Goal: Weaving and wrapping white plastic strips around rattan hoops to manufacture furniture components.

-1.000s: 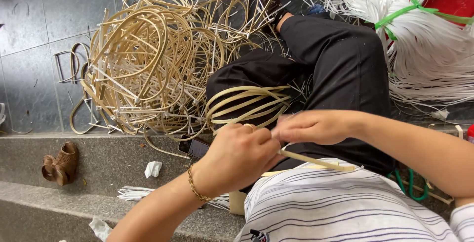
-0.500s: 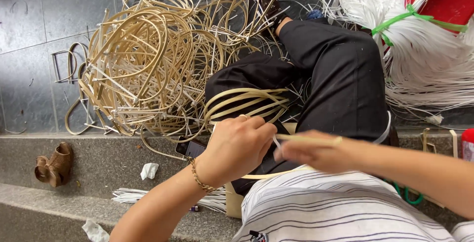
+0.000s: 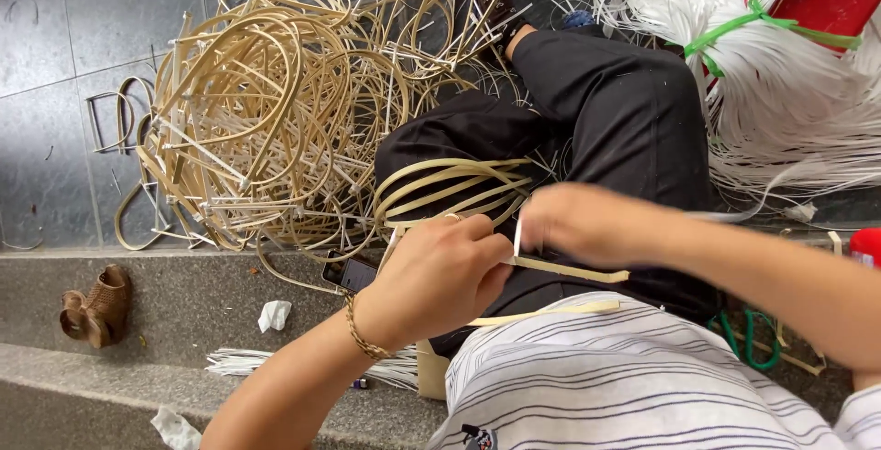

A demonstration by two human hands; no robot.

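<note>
My left hand [image 3: 439,277], with a gold bracelet at the wrist, grips a bundle of bent pale cane strips [image 3: 450,186] on my lap. My right hand [image 3: 587,222], blurred by motion, is closed on a thin white strip [image 3: 517,230] that stands upright between the two hands, just above a flat cane strip [image 3: 574,271]. Both hands nearly touch over my black trousers [image 3: 624,129].
A big tangled heap of curved cane frames [image 3: 275,111] lies on the grey stone floor to the left. A bundle of white strips tied with green band [image 3: 771,74] lies at right. A brown sandal [image 3: 96,303], crumpled tissue [image 3: 273,314] and a phone [image 3: 349,274] sit on the step.
My right hand has drawn back toward the left hand and lifted, pulling the white strip upright. The left hand has kept its hold on the cane bundle.
</note>
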